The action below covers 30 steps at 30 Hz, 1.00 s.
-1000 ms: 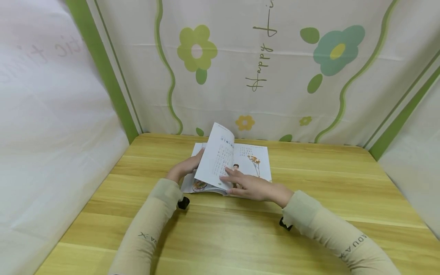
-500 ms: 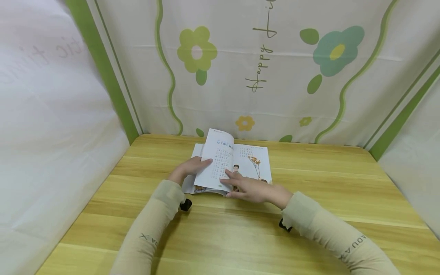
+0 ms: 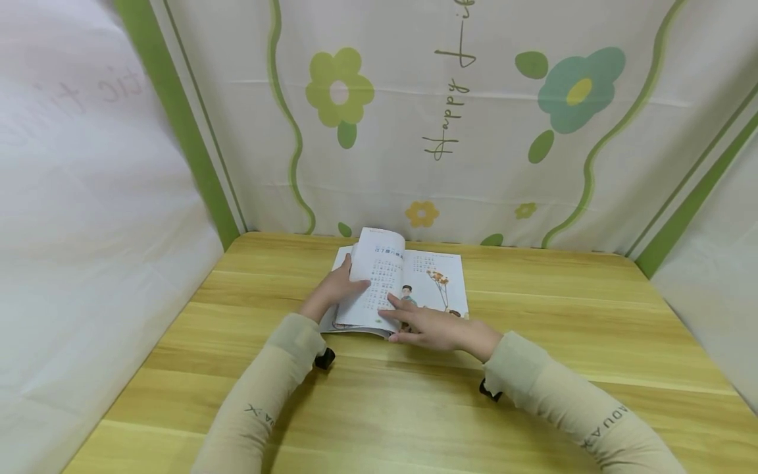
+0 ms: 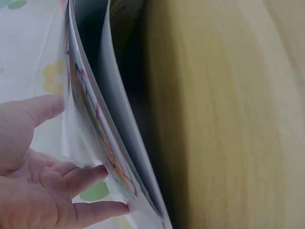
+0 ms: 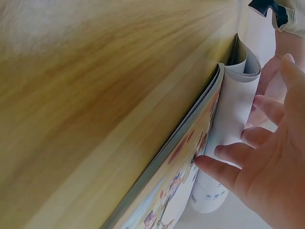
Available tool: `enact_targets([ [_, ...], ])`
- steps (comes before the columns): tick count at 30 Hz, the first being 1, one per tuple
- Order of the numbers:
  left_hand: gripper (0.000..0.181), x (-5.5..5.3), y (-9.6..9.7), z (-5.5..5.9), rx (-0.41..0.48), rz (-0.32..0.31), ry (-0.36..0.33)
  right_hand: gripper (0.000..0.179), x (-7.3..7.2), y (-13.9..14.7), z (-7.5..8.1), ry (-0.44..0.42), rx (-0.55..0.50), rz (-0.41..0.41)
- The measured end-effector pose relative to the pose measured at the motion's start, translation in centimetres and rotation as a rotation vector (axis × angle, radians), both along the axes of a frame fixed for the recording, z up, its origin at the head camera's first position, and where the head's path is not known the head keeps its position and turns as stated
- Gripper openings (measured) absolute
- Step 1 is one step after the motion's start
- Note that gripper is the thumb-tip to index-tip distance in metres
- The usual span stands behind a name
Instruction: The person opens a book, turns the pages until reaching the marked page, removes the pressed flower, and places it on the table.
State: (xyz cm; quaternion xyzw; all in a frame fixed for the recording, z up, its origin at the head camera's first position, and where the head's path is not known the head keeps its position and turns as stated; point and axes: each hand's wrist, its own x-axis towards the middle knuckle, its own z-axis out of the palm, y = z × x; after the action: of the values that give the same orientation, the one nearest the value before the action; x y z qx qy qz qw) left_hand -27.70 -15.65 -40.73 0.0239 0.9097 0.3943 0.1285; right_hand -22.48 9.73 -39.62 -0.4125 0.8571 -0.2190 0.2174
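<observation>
An open book [image 3: 435, 270] with printed text and coloured drawings lies near the table's far edge. Its left-hand page [image 3: 385, 263] bows up from the pages beneath. My left hand [image 3: 336, 289] lies at that page's left edge, thumb on the printed side. In the left wrist view, that hand [image 4: 38, 176] has its thumb and fingertips spread against the white sheets. Across the lower middle of the book rests my right hand [image 3: 435, 326], fingers spread and reaching the bowed page. The right wrist view shows the right hand [image 5: 267, 162] with fingertips at the illustrated page and the curved sheet.
The wood-grain table [image 3: 379, 408] extends in front of the book and to both sides. Behind it hangs a white cloth [image 3: 485, 171] printed with flowers and lettering. More cloth flanks the table. A black wrist mount [image 3: 324, 359] sits under the left sleeve.
The turned page has come down lower over the left side. My left hand has gone from behind the page to its edge, thumb on top. The right hand has hardly moved.
</observation>
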Motion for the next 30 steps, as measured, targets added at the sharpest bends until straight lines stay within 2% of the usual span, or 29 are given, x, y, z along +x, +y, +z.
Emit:
enact_targets([
  [4, 0.083, 0.2, 0.4, 0.0, -0.013, -0.047, 0.026, 0.061, 0.0, 0.0, 0.0, 0.003, 0.009, 0.0],
  [6, 0.07, 0.3, 0.7, 0.0, -0.054, -0.089, 0.04, 0.061, 0.0, 0.0, -0.1, 0.009, 0.011, 0.004],
  [9, 0.055, 0.5, 1.2, -0.1, -0.129, -0.132, 0.027, 0.061, -0.1, 0.1, -0.1, 0.02, 0.012, 0.01],
  [12, 0.05, 0.6, 1.7, -0.1, -0.195, -0.164, 0.029, 0.061, -0.2, 0.1, -0.1, 0.028, 0.006, 0.012],
  [18, 0.066, 1.0, 2.1, 0.4, -0.242, -0.181, 0.028, 0.062, -0.2, 0.6, 0.1, 0.035, -0.011, 0.002],
  [25, 0.089, 1.3, 2.2, 0.4, -0.253, -0.12, -0.041, 0.059, -0.5, 1.5, 0.2, 0.064, -0.042, -0.038],
  [30, 0.094, 1.4, 2.4, 0.4, -0.257, -0.128, -0.054, 0.057, -1.0, 2.8, 0.6, 0.107, -0.076, -0.088],
])
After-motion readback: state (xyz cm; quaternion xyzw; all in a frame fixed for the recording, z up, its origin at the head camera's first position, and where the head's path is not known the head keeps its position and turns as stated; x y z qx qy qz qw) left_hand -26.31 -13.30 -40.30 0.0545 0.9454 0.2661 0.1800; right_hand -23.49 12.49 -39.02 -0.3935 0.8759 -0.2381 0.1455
